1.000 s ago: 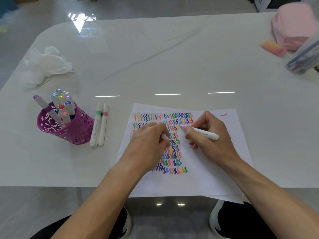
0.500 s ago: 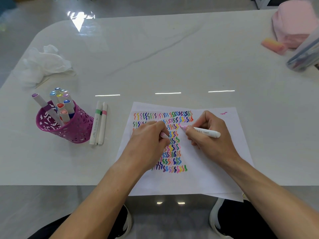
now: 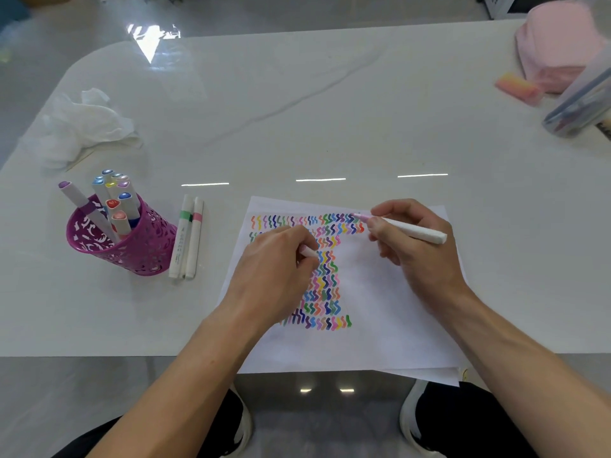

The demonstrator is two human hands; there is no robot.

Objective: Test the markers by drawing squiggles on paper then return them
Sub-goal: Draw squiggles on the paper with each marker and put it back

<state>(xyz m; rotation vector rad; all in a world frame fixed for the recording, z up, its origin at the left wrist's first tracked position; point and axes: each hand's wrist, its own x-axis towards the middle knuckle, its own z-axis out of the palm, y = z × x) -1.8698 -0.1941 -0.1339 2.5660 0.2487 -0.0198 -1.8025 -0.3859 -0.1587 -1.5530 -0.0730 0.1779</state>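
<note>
Two hands over the paper [image 3: 380,312]; right hand [image 3: 420,259] pinches the marker [image 3: 408,230] in curled fingers, pink tip aimed left at the top squiggle row [image 3: 334,219], barrel running back to the right and slightly down; left hand [image 3: 274,272] curls round a small pale cap [image 3: 305,251], resting on the paper

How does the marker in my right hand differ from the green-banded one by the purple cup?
The marker in the right hand shows a bare pink tip; the green-banded marker shows none. The held marker slants over the paper; the green-banded marker lies on the table beside the cup. Both barrels are white.
</note>
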